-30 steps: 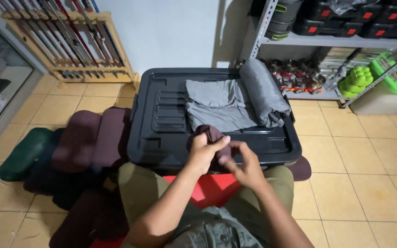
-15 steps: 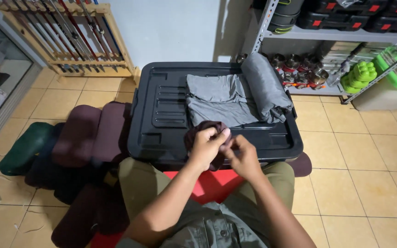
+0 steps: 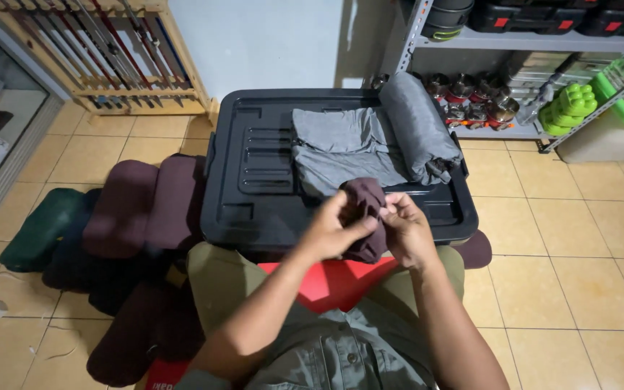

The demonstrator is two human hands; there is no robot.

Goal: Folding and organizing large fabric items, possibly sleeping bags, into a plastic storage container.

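L hand (image 3: pixel 334 230) & R hand (image 3: pixel 406 230) both pinched shut on a small maroon fabric bundle (image 3: pixel 366 217), held just above near edge of black bin lid (image 3: pixel 254 188). On lid, behind bundle: folded grey cloth (image 3: pixel 341 148), w/ grey rolled bag (image 3: pixel 417 133) at its R. Maroon cushions (image 3: pixel 146 209) on floor L of lid.

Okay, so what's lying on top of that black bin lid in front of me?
On the black bin lid lie folded grey fabric and a rolled grey bundle beside it. Both hands hold a maroon pouch over its near edge, covering that part.
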